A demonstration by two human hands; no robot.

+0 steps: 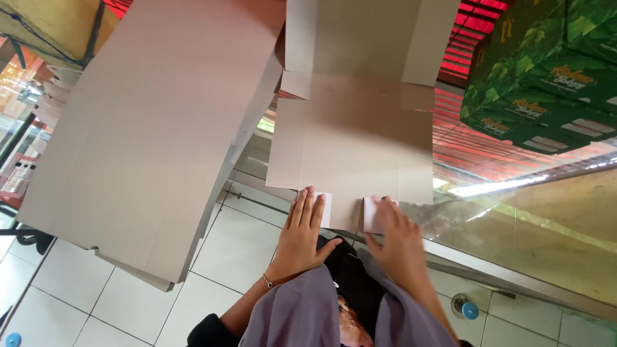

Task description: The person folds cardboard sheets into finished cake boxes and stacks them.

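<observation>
A flat, unfolded grey-brown cardboard box blank (350, 138) lies in front of me over the edge of a glass counter. My left hand (301, 234) rests flat with fingers together on its near edge, over a small white flap (326, 209). My right hand (400, 241) presses on the other white flap (370, 215) a little to the right. Both hands lie on the card rather than gripping it. A thin bracelet sits on my left wrist, and grey sleeves cover my forearms.
A tall stack of flat cardboard blanks (151, 128) stands at the left over a white tiled floor (238, 250). Green printed cartons (546, 77) sit at the upper right on the glass counter (546, 218). A bottle with a blue cap (466, 308) stands on the floor.
</observation>
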